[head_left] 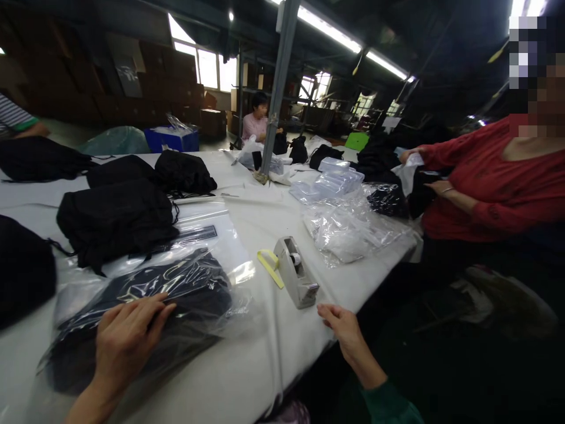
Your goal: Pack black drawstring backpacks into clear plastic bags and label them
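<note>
A clear plastic bag (194, 294) with a folded black item inside lies on the table at the front left. My left hand (130, 333) rests on top of it, palm down, fingers stretched over the plastic. My right hand (342, 327) is just off the near end of a grey tape dispenser (296, 277), thumb and fingers pinched together. Whatever is between those fingertips, if anything, is too small to make out. Beside the dispenser sits a yellow strip-like piece (269, 268), partly behind it.
Several black drawstring bags (117, 218) lie on the white table (260, 212) at left. Clear plastic packaging (348, 227) is heaped at right. A metal post (279, 88) rises mid-table. A co-worker in red (489, 171) handles white plastic at right; another sits behind the post.
</note>
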Available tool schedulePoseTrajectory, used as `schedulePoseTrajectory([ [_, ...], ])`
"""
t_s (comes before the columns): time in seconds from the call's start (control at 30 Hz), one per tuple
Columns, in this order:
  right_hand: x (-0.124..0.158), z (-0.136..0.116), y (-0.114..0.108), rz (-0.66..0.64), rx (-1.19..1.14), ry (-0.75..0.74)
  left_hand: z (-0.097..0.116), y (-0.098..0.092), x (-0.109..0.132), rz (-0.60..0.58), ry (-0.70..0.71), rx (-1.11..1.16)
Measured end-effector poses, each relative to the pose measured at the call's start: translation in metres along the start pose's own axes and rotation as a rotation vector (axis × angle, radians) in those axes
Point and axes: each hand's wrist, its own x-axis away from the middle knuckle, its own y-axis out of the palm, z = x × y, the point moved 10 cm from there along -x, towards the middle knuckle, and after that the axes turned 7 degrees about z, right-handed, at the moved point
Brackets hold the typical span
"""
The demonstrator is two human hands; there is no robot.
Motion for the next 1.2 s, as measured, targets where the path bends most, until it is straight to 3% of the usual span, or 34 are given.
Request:
schedulePoseTrajectory([
  [0.17, -0.005, 0.015, 0.011, -0.001, 0.026, 0.002, 0.003, -0.004, -0.006, -0.018, -0.036, 0.03],
  [0.33, -0.016, 0.036, -0.014, 0.017, 0.362, -0.015, -0.001, -0.002, -0.012, -0.049, -0.118, 0.061],
  [0.4, -0.014, 0.024, -0.021, 0.009, 0.506, -0.075, -0.003, -0.001, -0.012, -0.058, -0.131, 0.065],
  [0.47, -0.002, -0.02, -0.01, -0.047, 0.54, -0.224, -0.003, -0.001, -0.012, -0.059, -0.132, 0.07],
  [0.53, 0.025, -0.094, 0.02, -0.17, 0.488, -0.47, -0.003, -0.001, -0.011, -0.052, -0.128, 0.076],
  [0.6, 0.072, -0.182, 0.063, -0.421, 0.356, -0.747, -0.003, -0.002, -0.012, -0.047, -0.12, 0.076],
  [0.7, 0.166, -0.276, 0.132, -1.141, 0.193, -0.93, -0.002, -0.003, -0.013, -0.056, -0.109, 0.067],
  [0.73, 0.192, -0.294, 0.15, -1.323, 0.209, -0.971, -0.002, -0.003, -0.014, -0.06, -0.11, 0.064],
  [0.77, 0.21, -0.308, 0.165, -1.412, 0.262, -1.048, -0.002, -0.003, -0.014, -0.064, -0.113, 0.061],
  [0.87, 0.232, -0.314, 0.217, -1.495, 0.48, -1.324, -0.002, -0.003, -0.015, -0.073, -0.123, 0.058],
  [1.0, 0.221, -0.283, 0.279, -1.38, 0.796, -1.66, -0.003, -0.004, -0.015, -0.072, -0.125, 0.063],
  [1.1, 0.206, -0.266, 0.307, -1.21, 1.019, -1.808, -0.004, -0.005, -0.016, -0.062, -0.117, 0.071],
  [1.2, 0.201, -0.26, 0.318, -1.124, 1.148, -1.884, -0.004, -0.005, -0.017, -0.055, -0.102, 0.083],
])
